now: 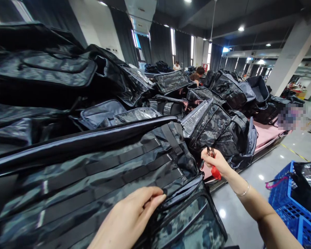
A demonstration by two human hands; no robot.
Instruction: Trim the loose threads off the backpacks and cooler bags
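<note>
A large camouflage bag [106, 176] with rows of black webbing straps lies right in front of me. Over its lower right part is my left hand [131, 214], thumb and fingers pressed together beside the grey-lined zip opening [184, 190]. Whatever sits in that pinch, perhaps a bit of the bag or a thread, is too small to make out. Beyond the bag's right edge, my right hand [214, 162] is closed around small dark thread snips [210, 151], their tips pointing up. A red piece [216, 173] hangs below that fist.
More camouflage bags [215, 128] are heaped along a pink-topped table [266, 131]. A tall pile of bags [44, 69] rises at the left. On the floor at the right stands a blue crate [282, 200] holding silver-lined bags. People [198, 74] work farther back.
</note>
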